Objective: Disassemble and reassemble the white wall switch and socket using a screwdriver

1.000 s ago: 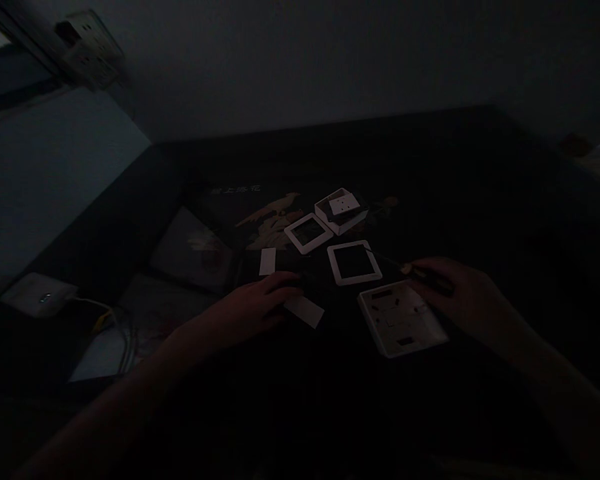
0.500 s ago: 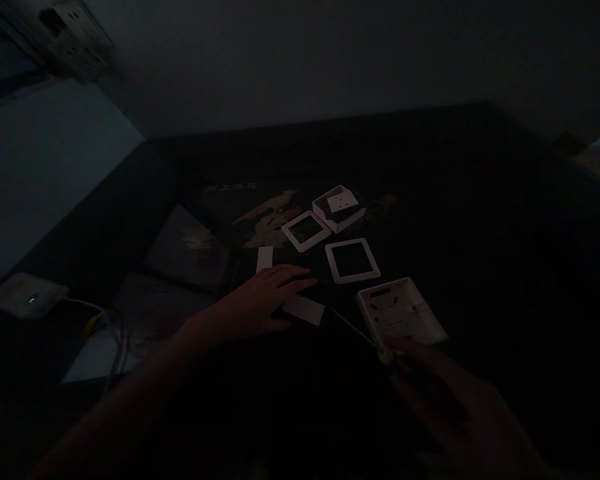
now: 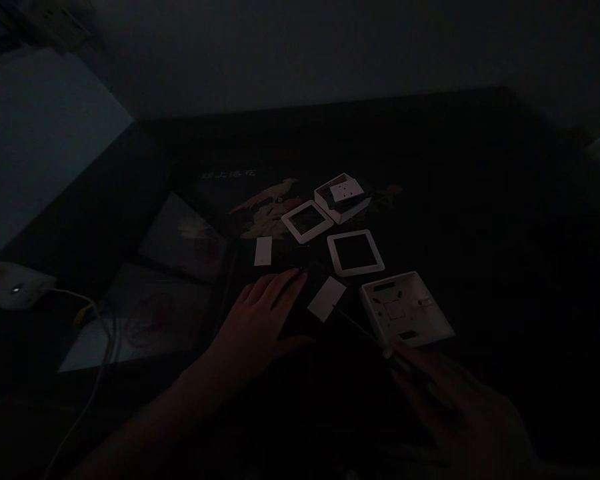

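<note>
Currently right hand [image 3: 463,407] grips screwdriver [image 3: 389,354], tip at white rectangular plate [image 3: 327,299], well short of far edge of dark surface [image 3: 455,200]. Left hand [image 3: 260,323] released, fingers spread, just beside plate. White socket back box [image 3: 397,309] near screwdriver.

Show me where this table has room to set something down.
The tabletop looks bare right of the nearer frame and beyond the shallow box, though dimness may hide things. Crowded: the middle, with the left hand, farther frame, deeper box and two white plates.
</note>
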Demonstrator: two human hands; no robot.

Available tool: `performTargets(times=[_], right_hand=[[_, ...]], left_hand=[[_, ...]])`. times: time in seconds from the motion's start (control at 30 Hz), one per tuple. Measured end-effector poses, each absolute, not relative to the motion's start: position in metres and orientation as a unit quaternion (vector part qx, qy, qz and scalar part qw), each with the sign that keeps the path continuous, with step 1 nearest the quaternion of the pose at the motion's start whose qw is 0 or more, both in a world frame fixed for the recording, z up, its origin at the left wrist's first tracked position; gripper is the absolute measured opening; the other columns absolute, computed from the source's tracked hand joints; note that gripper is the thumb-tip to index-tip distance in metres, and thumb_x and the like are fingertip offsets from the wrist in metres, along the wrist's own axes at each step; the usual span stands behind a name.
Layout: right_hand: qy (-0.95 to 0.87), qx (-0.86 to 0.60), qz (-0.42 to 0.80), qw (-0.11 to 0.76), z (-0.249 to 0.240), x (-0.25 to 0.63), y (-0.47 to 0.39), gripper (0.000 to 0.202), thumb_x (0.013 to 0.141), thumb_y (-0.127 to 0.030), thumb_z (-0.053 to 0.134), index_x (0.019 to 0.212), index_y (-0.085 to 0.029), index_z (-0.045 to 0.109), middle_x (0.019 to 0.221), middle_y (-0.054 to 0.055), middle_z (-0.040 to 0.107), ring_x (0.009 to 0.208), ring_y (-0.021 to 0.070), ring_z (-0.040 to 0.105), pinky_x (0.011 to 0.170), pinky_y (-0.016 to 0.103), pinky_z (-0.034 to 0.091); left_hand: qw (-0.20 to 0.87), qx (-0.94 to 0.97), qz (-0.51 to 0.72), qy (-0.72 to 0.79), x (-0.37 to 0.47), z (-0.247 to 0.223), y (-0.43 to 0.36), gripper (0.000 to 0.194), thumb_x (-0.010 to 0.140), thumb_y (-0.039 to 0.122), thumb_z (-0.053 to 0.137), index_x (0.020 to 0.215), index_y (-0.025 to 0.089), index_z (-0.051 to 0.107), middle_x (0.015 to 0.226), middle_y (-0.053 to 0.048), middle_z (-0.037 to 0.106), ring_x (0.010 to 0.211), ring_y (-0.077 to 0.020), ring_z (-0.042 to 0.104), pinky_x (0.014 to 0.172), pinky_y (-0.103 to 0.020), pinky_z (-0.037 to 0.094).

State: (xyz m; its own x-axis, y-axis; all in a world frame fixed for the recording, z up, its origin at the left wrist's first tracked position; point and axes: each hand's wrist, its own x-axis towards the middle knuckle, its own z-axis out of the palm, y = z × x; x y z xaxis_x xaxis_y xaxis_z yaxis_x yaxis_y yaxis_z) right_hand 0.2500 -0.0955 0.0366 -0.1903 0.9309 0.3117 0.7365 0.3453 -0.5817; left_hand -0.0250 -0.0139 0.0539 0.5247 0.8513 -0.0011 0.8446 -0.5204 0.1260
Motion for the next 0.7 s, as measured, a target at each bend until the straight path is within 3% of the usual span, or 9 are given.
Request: performTargets(times=[0.1, 0.27, 0.43, 0.7], right_hand=[[-0.767, -0.552, 0.118, 0.304, 0.041, 0.257, -0.090, 0.026, 0.100, -0.026, 0.050, 0.124, -0.028, 0.061, 0.101, 0.001, 0.079, 0.083, 0.0160, 0.078, 0.066, 0.023, 0.063], [-0.777, -0.549, 0.122, 0.282, 0.042, 0.259, -0.088, 0.031, 0.100, -0.022, 0.049, 0.128, -0.029, 0.059, 0.104, 0.001, 0.078, 0.083, 0.0164, 0.077, 0.065, 0.026, 0.063], [-0.777, -0.552, 0.115, 0.278, 0.043, 0.259, -0.089, 0.031, 0.100, -0.020, 0.049, 0.128, -0.028, 0.060, 0.100, 0.001, 0.078, 0.078, 0.0164, 0.076, 0.062, 0.027, 0.062], [-0.854, -0.490, 0.034, 0.174, 0.072, 0.263, -0.072, 0.040, 0.102, -0.022, 0.033, 0.122, -0.026, 0.067, 0.094, 0.005, 0.078, 0.060, 0.0167, 0.071, 0.046, 0.028, 0.054]], left_hand=[[0.083, 0.910, 0.066, 0.401, -0.019, 0.050, 0.003, 0.093, 0.080, 0.050, 0.079, 0.151, 0.016, 0.031, 0.154, -0.016, 0.045, 0.140, -0.0339, 0.043, 0.113, -0.050, 0.041], [0.126, 0.943, 0.072, 0.299, -0.007, 0.038, 0.031, 0.098, 0.081, 0.057, 0.074, 0.153, 0.011, 0.026, 0.157, -0.021, 0.039, 0.149, -0.0351, 0.030, 0.123, -0.057, 0.022], [0.155, 0.945, 0.068, 0.281, -0.009, 0.034, 0.032, 0.091, 0.085, 0.058, 0.069, 0.153, 0.013, 0.029, 0.156, -0.020, 0.042, 0.150, -0.0330, 0.031, 0.124, -0.054, 0.022], [0.142, 0.941, 0.074, 0.300, -0.013, 0.036, 0.009, 0.083, 0.091, 0.046, 0.067, 0.154, 0.012, 0.026, 0.158, -0.021, 0.038, 0.151, -0.0327, 0.029, 0.123, -0.057, 0.024]])
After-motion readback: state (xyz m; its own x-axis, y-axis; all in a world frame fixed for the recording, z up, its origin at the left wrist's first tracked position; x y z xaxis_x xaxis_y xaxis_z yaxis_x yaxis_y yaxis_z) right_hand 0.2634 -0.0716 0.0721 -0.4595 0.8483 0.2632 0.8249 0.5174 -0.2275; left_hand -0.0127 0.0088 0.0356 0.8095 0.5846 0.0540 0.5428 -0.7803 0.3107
